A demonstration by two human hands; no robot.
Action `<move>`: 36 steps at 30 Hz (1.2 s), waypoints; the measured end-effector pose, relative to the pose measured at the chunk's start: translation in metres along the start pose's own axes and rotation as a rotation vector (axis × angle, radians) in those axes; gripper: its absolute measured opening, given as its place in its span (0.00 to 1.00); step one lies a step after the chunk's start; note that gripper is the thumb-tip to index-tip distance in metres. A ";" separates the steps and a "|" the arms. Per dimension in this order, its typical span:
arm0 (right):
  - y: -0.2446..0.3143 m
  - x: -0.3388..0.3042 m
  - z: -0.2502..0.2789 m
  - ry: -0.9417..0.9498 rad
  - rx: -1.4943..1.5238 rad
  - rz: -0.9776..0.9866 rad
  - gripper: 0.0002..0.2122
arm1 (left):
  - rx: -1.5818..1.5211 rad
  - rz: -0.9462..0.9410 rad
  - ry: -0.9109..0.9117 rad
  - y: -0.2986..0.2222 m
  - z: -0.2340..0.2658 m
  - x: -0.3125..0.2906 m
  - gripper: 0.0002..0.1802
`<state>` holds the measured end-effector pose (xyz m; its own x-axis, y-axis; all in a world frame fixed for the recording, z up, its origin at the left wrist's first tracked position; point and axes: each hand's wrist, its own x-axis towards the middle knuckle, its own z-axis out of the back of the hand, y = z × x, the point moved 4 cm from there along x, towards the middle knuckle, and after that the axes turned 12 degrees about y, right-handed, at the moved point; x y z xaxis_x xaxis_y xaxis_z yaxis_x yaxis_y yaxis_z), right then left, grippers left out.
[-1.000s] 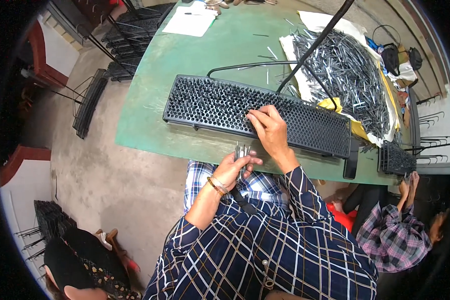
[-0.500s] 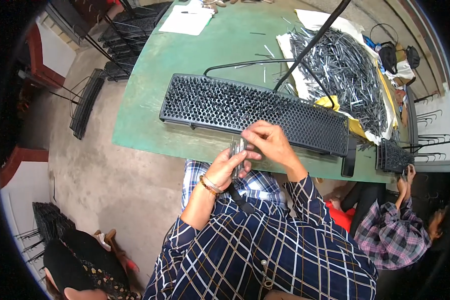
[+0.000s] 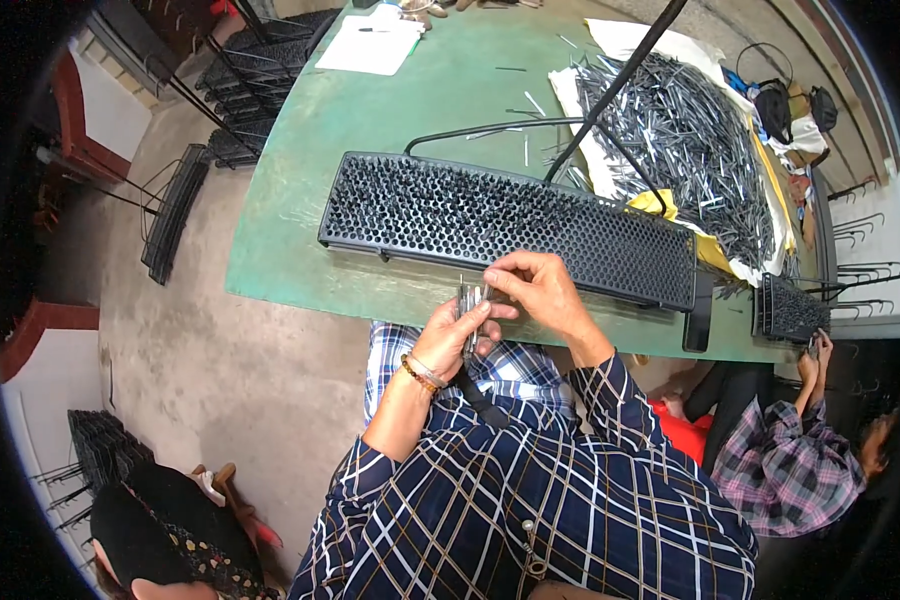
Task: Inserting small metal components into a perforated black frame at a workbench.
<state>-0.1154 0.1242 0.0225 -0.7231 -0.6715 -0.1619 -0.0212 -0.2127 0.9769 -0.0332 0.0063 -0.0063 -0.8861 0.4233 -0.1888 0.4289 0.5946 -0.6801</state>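
My left hand (image 3: 448, 335) is closed around a small bundle of thin dark metal-like strips (image 3: 469, 302), their upper ends sticking out past the fingers. Just above it, my right hand (image 3: 552, 302) pinches the top of one strip at the bundle with thumb and forefinger. Beyond both hands lies a long black perforated rack (image 3: 630, 245) with a bent rod handle. Upright dark pieces fill the holes on its left and middle, while the right part shows bare holes. Exactly how many strips I hold is hidden by my fingers.
A heap of loose strips (image 3: 685, 140) lies on white and yellow sacking on the green table (image 3: 450, 90). A dark phone-like slab (image 3: 698, 325) is by the rack's right end. A co-worker (image 3: 790, 450) handles another rack (image 3: 790, 312). More racks (image 3: 175, 215) stand left.
My right hand's pinch has shifted slightly down and left, closer against the strips in my left hand. The rack has stayed in place.
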 end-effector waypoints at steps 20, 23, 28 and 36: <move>0.033 0.034 0.011 -0.314 -0.533 0.494 0.05 | -0.065 0.051 -0.076 0.010 0.014 0.001 0.15; 0.034 0.033 0.014 -0.295 -0.608 0.563 0.05 | -0.050 0.053 -0.074 0.010 0.014 0.002 0.15; 0.028 0.036 0.009 -0.232 -0.688 0.548 0.05 | -0.049 0.058 -0.077 0.010 0.014 0.002 0.15; 0.026 0.027 -0.002 -0.335 -0.698 0.467 0.06 | -0.050 0.059 -0.094 0.012 0.012 0.003 0.14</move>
<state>-0.1340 0.0988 0.0433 -0.7186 -0.5788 0.3855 0.6695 -0.4258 0.6087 -0.0327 0.0059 -0.0234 -0.8706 0.3940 -0.2945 0.4868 0.6046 -0.6304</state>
